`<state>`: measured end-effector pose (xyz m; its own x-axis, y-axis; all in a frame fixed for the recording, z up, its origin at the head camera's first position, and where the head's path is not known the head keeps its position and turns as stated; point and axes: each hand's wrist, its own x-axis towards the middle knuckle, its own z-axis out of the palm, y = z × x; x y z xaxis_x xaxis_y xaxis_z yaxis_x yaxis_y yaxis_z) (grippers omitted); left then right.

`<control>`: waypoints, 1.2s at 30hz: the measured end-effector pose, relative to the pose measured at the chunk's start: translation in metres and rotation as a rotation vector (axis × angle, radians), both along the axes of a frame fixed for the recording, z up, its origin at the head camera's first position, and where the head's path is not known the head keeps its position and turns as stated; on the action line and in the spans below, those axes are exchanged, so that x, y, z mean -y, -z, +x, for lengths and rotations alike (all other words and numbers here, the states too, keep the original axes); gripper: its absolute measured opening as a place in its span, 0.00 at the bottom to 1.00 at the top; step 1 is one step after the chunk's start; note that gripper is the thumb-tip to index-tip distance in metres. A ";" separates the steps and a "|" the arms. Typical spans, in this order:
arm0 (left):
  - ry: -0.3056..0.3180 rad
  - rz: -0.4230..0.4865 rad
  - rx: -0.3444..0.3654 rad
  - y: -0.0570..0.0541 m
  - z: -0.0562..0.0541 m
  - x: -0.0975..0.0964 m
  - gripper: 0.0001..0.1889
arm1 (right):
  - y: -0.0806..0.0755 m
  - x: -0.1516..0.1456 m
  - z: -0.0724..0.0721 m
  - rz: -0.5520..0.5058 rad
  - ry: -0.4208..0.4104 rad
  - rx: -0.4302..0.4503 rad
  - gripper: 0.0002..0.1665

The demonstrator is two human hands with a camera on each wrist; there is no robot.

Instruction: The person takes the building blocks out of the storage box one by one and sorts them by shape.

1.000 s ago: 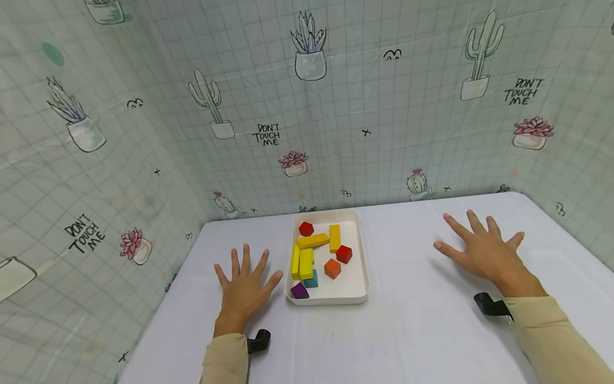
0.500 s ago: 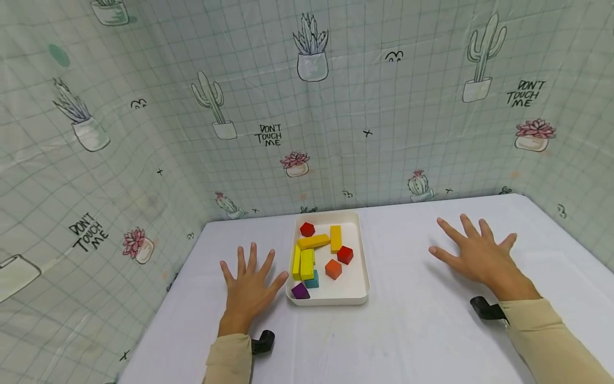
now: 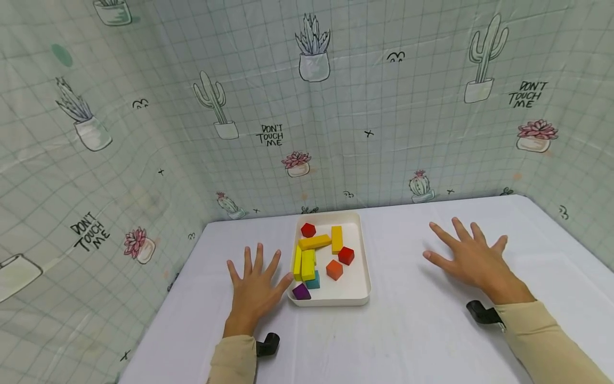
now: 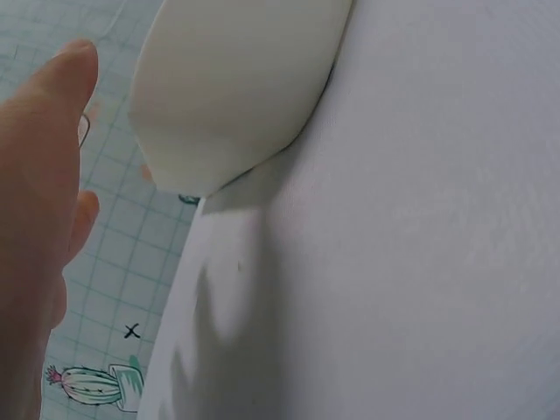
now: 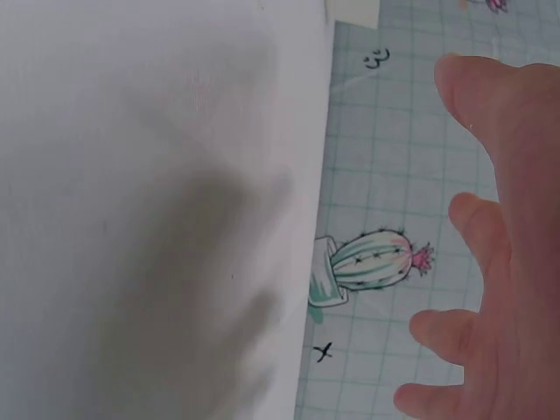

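My left hand (image 3: 256, 295) hovers with spread fingers just left of a shallow white tray (image 3: 357, 288), its thumb near the tray's left rim. In the left wrist view the tray's outer wall (image 4: 236, 96) shows beside that hand. Farther off to the right, my right hand (image 3: 475, 261) is spread above the table and holds nothing. Inside the tray lie several yellow blocks (image 3: 308, 265), two red blocks (image 3: 346, 255), an orange block (image 3: 334, 270), a teal block (image 3: 313, 281) and a purple block (image 3: 301, 292). Most of them sit toward the tray's left side.
A white cloth covers the table (image 3: 393, 341). Behind and at both sides hangs a gridded curtain (image 3: 345, 106) printed with cacti. Each wrist carries a black camera mount, the left one (image 3: 268, 344) and the right one (image 3: 482, 312).
Both hands have drifted inward toward the tray, the left one to the right and the right one to the left and slightly nearer. The tray and blocks stay as they were.
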<state>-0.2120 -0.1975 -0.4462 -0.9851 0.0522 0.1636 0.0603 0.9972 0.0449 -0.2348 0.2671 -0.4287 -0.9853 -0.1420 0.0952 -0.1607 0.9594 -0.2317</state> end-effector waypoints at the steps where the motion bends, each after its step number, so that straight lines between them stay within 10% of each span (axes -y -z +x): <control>1: 0.005 0.005 -0.002 0.000 0.001 -0.001 0.41 | 0.001 0.001 0.000 0.003 -0.003 -0.003 0.52; 17: 0.023 -0.012 -0.020 0.002 0.003 -0.011 0.43 | 0.001 0.032 0.001 0.017 -0.058 -0.067 0.50; 36: -0.017 0.296 -0.090 0.006 -0.006 -0.028 0.31 | 0.000 0.070 -0.010 -0.058 -0.156 -0.122 0.46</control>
